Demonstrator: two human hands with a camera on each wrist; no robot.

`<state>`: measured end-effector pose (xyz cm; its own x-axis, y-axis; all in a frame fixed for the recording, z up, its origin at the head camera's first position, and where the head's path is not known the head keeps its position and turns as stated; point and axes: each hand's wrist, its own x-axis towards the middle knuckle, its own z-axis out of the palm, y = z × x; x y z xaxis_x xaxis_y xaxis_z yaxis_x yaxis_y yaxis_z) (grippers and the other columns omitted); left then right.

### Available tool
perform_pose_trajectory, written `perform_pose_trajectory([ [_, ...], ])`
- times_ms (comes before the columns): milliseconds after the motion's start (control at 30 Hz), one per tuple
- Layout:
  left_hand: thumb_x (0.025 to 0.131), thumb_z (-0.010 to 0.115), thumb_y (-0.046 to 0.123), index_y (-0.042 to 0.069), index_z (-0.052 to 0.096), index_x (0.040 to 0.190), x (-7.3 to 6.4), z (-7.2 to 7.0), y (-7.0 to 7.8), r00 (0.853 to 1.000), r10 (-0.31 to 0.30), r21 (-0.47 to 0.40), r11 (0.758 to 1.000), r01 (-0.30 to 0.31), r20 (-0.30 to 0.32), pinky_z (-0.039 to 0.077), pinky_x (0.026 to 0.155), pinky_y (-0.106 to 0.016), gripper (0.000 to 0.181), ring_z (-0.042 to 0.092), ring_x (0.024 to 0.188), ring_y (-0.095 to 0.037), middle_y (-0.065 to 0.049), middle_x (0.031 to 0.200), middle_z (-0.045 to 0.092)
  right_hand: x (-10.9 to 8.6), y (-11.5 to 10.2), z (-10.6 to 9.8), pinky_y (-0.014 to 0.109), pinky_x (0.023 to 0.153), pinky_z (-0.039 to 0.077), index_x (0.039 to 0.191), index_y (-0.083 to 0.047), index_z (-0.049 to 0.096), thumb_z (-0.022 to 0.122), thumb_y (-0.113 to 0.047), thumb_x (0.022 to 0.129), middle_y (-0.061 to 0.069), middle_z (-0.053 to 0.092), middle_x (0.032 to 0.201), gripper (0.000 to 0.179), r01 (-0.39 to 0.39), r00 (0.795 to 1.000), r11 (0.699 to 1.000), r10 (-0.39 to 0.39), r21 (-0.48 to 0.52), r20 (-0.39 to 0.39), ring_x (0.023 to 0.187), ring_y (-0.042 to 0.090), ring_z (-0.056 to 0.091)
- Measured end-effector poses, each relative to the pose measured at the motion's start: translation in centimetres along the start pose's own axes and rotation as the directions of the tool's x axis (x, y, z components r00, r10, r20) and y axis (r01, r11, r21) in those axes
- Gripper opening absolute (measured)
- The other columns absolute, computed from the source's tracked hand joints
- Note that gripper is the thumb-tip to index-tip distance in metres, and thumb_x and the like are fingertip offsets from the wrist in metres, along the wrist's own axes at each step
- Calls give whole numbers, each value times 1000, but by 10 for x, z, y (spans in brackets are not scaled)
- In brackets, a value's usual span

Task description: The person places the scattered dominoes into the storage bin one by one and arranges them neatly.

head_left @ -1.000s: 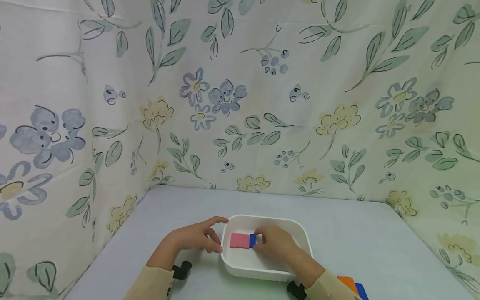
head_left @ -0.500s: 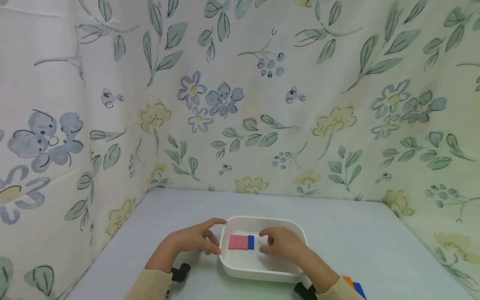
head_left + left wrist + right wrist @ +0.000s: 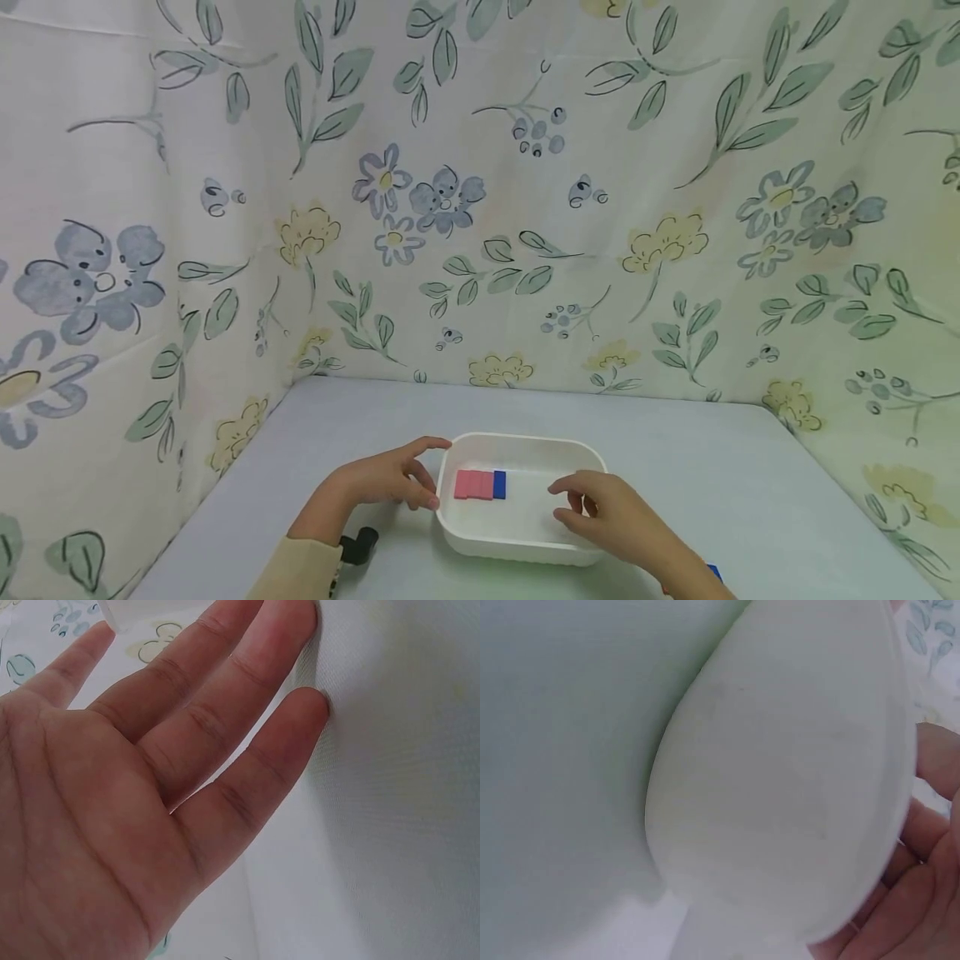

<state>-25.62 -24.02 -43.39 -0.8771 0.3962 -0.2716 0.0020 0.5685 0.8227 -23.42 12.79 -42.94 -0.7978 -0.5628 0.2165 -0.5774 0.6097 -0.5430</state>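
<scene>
A white plastic container (image 3: 517, 552) with rounded corners stands on the table. Inside it, towards the left, several flat pink pieces (image 3: 474, 484) lie side by side with a blue piece (image 3: 499, 484) against their right edge. My left hand (image 3: 386, 477) has its index finger and thumb at the container's left rim. In the left wrist view its other fingers (image 3: 259, 769) are spread, with tips against the white table surface. Over the container's right end hovers my right hand (image 3: 611, 512), fingers loosely bent and nothing between them. The container's outer wall (image 3: 780, 772) hides part of that hand in the right wrist view.
Another blue piece (image 3: 715, 572) shows beside the right forearm, which mostly covers the pile there. A black wrist camera (image 3: 360, 547) sits at the left sleeve. Floral cloth (image 3: 480, 208) hangs behind the white table (image 3: 697, 467) and along its sides.
My right hand has let go of the blue piece and moved right, away from it. The blue piece stays beside the pink ones. My left hand keeps its place at the rim.
</scene>
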Motion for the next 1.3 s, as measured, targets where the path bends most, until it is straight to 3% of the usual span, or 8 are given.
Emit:
perform_pose_trajectory([
  [200, 83, 83, 24, 32, 39, 150, 0, 0, 0, 1000, -1, -1, 1000, 1, 1, 46, 81, -52, 81, 61, 86, -25, -4, 104, 66, -16, 4, -14, 24, 62, 46, 112, -26, 70, 72, -34, 94, -14, 55, 81, 20, 35, 999, 996, -33, 79, -31, 70, 5, 51],
  [333, 83, 84, 25, 32, 39, 150, 1, 1, -1, 1000, 2, -11, 1000, -2, 6, 46, 81, -51, 82, 61, 87, -25, -4, 104, 66, -23, 10, -23, 24, 63, 46, 114, -25, 70, 71, -35, 94, -11, 55, 82, 22, -2, 1000, 993, 3, 118, -5, 72, 6, 52],
  [633, 82, 84, 29, 32, 38, 150, 6, 4, -3, 1000, 0, 0, 1000, 0, 20, 45, 81, -51, 82, 62, 86, -25, -3, 103, 66, -43, 33, -41, 26, 63, 46, 136, -10, 57, 73, -34, 93, -2, 55, 93, 52, -51, 997, 983, 40, 175, 65, 72, 9, 53],
  [833, 82, 84, 30, 32, 37, 150, 5, -1, -2, 1000, -8, 19, 1000, 7, 7, 44, 81, -52, 82, 62, 87, -24, -3, 104, 66, -44, 49, -53, 26, 60, 45, 126, -10, 52, 82, -33, 85, 6, 52, 97, 55, -139, 986, 974, 119, 177, 118, 70, 10, 51],
  [1067, 83, 84, 25, 32, 37, 150, 3, -3, 0, 1000, -13, -1, 1000, 13, 8, 45, 81, -50, 82, 62, 88, -25, -5, 105, 65, -48, 68, -59, 29, 61, 42, 119, -7, 56, 87, -21, 78, 10, 52, 96, 53, -297, 933, 935, 241, 193, 267, 76, 23, 48],
  [1300, 83, 84, 25, 33, 37, 150, 4, -2, 0, 1000, -22, 2, 1000, 22, 4, 45, 81, -50, 82, 61, 87, -24, -4, 105, 65, -54, 78, -57, 45, 77, 43, 109, -11, 60, 90, -12, 71, 8, 51, 99, 49, -451, 842, 887, 389, 93, 373, 88, 27, 47],
])
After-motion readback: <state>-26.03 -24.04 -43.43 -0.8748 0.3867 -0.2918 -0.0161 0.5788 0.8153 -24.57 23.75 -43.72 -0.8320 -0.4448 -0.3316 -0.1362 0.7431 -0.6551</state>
